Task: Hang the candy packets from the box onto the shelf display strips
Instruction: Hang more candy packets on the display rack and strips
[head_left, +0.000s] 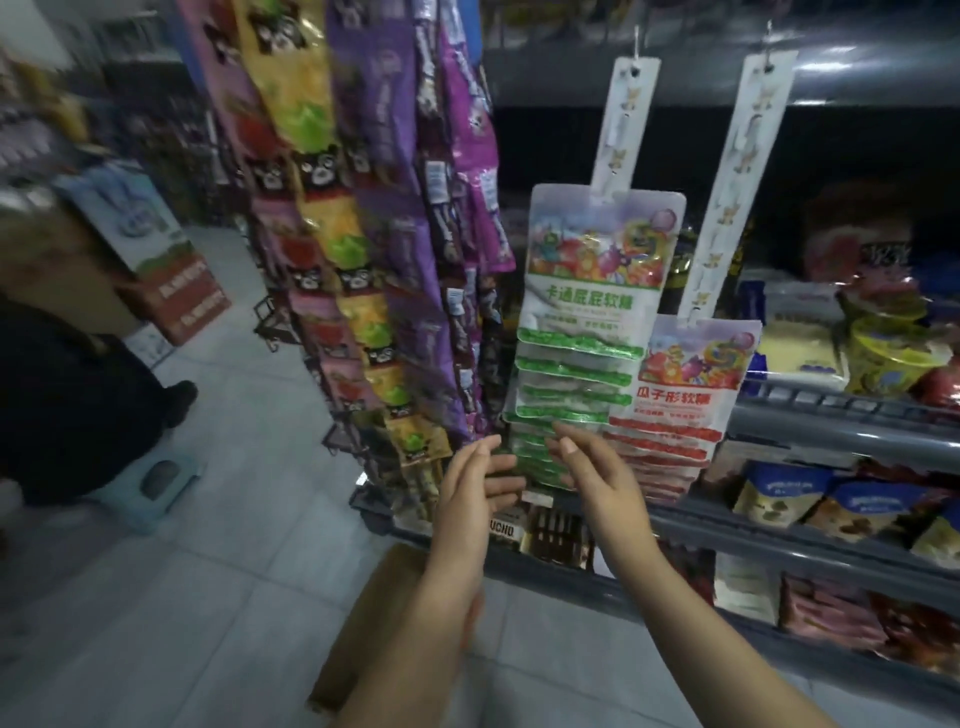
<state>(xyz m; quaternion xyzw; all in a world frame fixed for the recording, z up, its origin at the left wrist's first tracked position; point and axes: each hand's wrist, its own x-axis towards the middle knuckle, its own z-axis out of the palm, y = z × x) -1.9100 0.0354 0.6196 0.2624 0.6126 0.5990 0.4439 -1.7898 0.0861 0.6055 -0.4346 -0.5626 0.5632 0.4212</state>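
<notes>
While both hands (540, 473) hover released | green packet (597, 260) reads 卡通屁屁软糖 | red (691, 384) 瓜子形软糖

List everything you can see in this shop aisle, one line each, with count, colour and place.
green candy packets: an overlapping stack, count unclear, white with green bands, on the left display strip.
red candy packets: a stack, count unclear, white with red bands, on the right display strip.
display strips: two, white, hanging from the top shelf; the right one is mostly bare.
snack packets: many, purple, yellow and pink, in hanging columns on the left.
cardboard box: one, brown, on the floor below the arms.
shelves: grey, on the right, holding bags and tubs.
stool: one, pale blue, on the floor at left.
left hand: open, in front of the green stack.
right hand: open, fingertips at the green stack.
</notes>
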